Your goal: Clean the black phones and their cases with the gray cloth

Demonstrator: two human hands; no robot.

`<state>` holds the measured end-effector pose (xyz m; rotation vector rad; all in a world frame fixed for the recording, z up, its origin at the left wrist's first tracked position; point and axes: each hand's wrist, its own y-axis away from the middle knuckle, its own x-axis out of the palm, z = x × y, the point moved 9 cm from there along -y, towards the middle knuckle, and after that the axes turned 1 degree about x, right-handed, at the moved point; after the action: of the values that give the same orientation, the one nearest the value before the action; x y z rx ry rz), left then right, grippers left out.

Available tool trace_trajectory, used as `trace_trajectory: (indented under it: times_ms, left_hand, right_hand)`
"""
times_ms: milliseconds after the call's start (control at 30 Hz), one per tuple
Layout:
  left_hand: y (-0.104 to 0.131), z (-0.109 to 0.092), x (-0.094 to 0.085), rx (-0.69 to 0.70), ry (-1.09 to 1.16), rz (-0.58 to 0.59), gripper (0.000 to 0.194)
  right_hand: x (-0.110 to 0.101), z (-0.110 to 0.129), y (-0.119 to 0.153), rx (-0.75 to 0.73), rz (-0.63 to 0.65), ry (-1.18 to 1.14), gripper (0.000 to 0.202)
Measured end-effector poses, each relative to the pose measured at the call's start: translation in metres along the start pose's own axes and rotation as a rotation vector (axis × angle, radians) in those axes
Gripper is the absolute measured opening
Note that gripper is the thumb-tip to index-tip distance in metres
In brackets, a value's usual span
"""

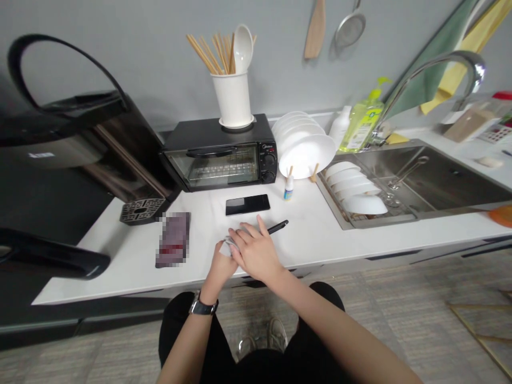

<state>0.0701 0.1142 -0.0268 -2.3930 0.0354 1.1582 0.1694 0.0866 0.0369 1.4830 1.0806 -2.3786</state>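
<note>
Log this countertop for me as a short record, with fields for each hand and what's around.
Left hand: partly covered by the right; black-strapped watch on wrist
Right hand: over the left, fingers extended
At hands: small white crumpled piece, material unclear
Beside right hand: slim black pen-like object
Beyond hands: flat black rectangular phone; small white bottle with blue label
At back: black toaster oven bearing white cylindrical utensil holder
Right: round white plates; white bowls at stainless-steel sink

You get bright, even light, soft shadows on the counter (308, 226), edges stretched wide, and a pixelated purple item (174, 234).
</note>
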Motion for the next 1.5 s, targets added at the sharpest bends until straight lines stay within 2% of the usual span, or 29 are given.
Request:
trace_trajectory:
  times_ms: [67, 133, 233, 300, 333, 400, 567, 633, 667, 733, 800, 900, 1000, 1067, 1167, 1267, 1367, 1433, 1500]
  left_hand:
    - [-0.002, -0.003, 0.004, -0.026, 0.067, 0.073, 0.02]
    - [-0.004, -0.006, 0.005, -0.057, 0.121, 0.116, 0.025]
    - [-0.007, -0.01, 0.004, -0.118, 0.232, 0.122, 0.026]
    - [-0.007, -0.013, 0.003, -0.134, 0.27, 0.127, 0.028]
    - [-0.007, -0.015, 0.003, -0.135, 0.274, 0.127, 0.028]
    - [-0.008, -0.017, 0.002, -0.123, 0.255, 0.13, 0.026]
    - [-0.008, -0.015, 0.003, -0.102, 0.078, 0.161, 0.024]
    - [-0.008, -0.012, 0.003, -0.104, 0.065, 0.161, 0.024]
    - [-0.008, -0.011, 0.003, -0.103, 0.066, 0.164, 0.024]
    - [-0.008, -0.011, 0.003, -0.101, 0.072, 0.174, 0.025]
    - [-0.007, -0.012, 0.002, -0.106, 0.111, 0.181, 0.023]
    - [-0.008, -0.015, 0.0, -0.133, 0.25, 0.18, 0.021]
    - [-0.008, -0.015, -0.002, -0.165, 0.32, 0.169, 0.022]
    - [-0.009, -0.016, -0.004, -0.173, 0.324, 0.162, 0.023]
    - [-0.009, -0.018, -0.003, -0.141, 0.314, 0.172, 0.025]
    - [-0.006, -0.015, 0.001, -0.132, 0.179, 0.193, 0.025]
    - [-0.003, -0.009, 0.003, -0.128, 0.018, 0.207, 0.036]
    - [-0.002, -0.008, 0.003, -0.117, 0.004, 0.198, 0.034]
    - [-0.002, -0.01, 0.001, -0.117, 0.077, 0.181, 0.028]
  right_hand:
    - [-0.008, -0.018, 0.002, 0.024, -0.004, 0.033, 0.042]
    - [-0.021, -0.047, 0.007, 0.106, -0.032, 0.073, 0.039]
    - [-0.041, -0.095, 0.017, 0.28, -0.076, 0.159, 0.039]
    - [-0.048, -0.109, 0.022, 0.353, -0.106, 0.196, 0.039]
    - [-0.049, -0.108, 0.023, 0.371, -0.124, 0.201, 0.039]
    - [-0.044, -0.09, 0.02, 0.37, -0.154, 0.177, 0.038]
    - [-0.008, -0.004, 0.003, 0.205, -0.102, 0.047, 0.036]
    - [0.0, 0.015, 0.0, 0.148, -0.07, 0.034, 0.037]
    - [0.001, 0.017, 0.0, 0.126, -0.058, 0.038, 0.038]
    - [-0.004, 0.006, 0.002, 0.105, -0.048, 0.063, 0.039]
    - [-0.014, -0.023, 0.008, 0.137, -0.058, 0.111, 0.04]
    - [-0.034, -0.076, 0.016, 0.286, -0.106, 0.208, 0.041]
    - [-0.042, -0.099, 0.019, 0.355, -0.127, 0.234, 0.042]
    - [-0.041, -0.094, 0.017, 0.375, -0.146, 0.22, 0.042]
    - [-0.029, -0.066, 0.01, 0.375, -0.174, 0.157, 0.04]
    - [-0.011, -0.026, 0.003, 0.286, -0.16, 0.057, 0.036]
    - [0.0, 0.002, -0.001, 0.158, -0.128, -0.006, 0.035]
    - [0.001, 0.003, 0.001, 0.095, -0.094, -0.014, 0.036]
    - [-0.004, -0.013, 0.004, 0.087, -0.068, 0.011, 0.038]
